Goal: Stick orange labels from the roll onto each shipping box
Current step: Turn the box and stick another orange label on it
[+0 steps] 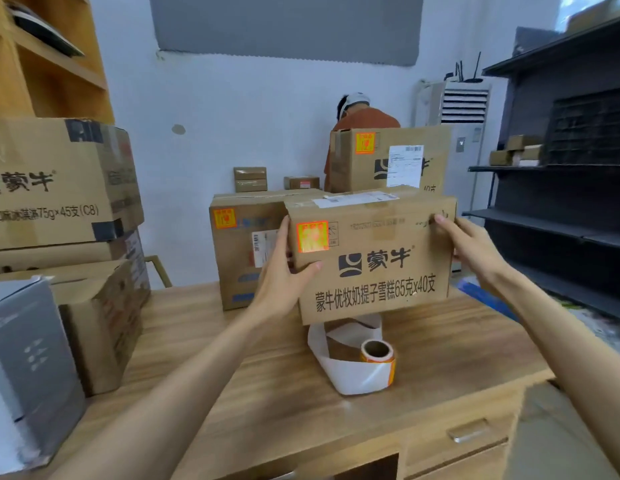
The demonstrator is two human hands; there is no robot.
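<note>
Fingers [285, 226] of my left hand [280, 275] run up the left end of a shipping box [377, 271], with the thumb curled onto its front face. My right hand [474, 244] clamps the opposite end, fingertips hooked on the upper right corner. Held between both hands, the shipping box faces me upright, printed with Chinese text, and an orange label [312, 236] is stuck in its upper left corner. I cannot tell whether its underside touches the tabletop [232, 393]. Just in front of it, the label roll [377, 355] stands on the tabletop, with a loop of white backing strip [350, 379] around it. Behind sit a second box [239, 265] and a third box [398, 161], each bearing an orange label in its upper left corner. A person in an orange shirt [365, 117] stands behind the third box. Stacked cartons [52, 181] fill the left side and dark shelving [561, 202] the right.
</note>
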